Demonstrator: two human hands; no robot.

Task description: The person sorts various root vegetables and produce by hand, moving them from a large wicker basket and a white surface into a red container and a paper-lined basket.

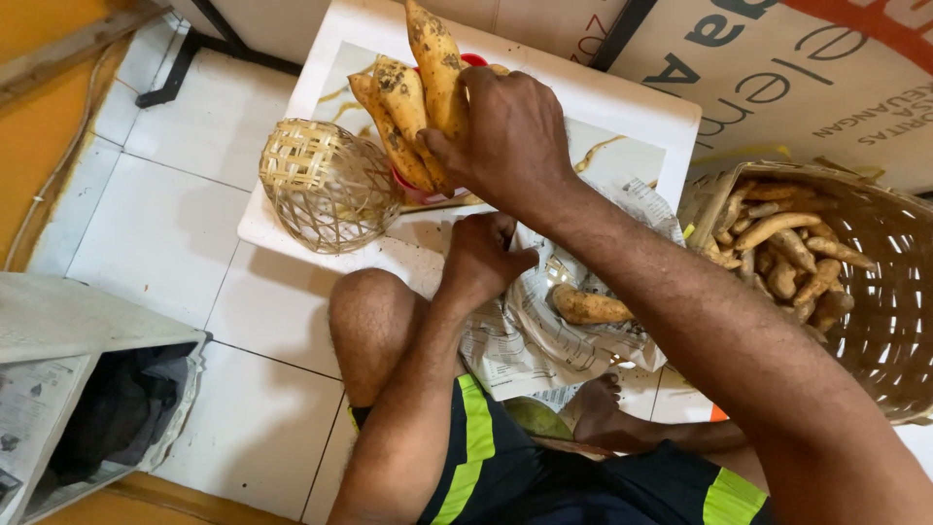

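Already several sweet potatoes (413, 83) stand in red bowl (428, 190), upper centre; right hand (505, 136) grips them. Left hand (481, 258) closed on newspaper (544, 340). Basket (875, 292) at right holds many more.

Single head view, looking steeply down, close over lap, low white table (641, 109), floor.
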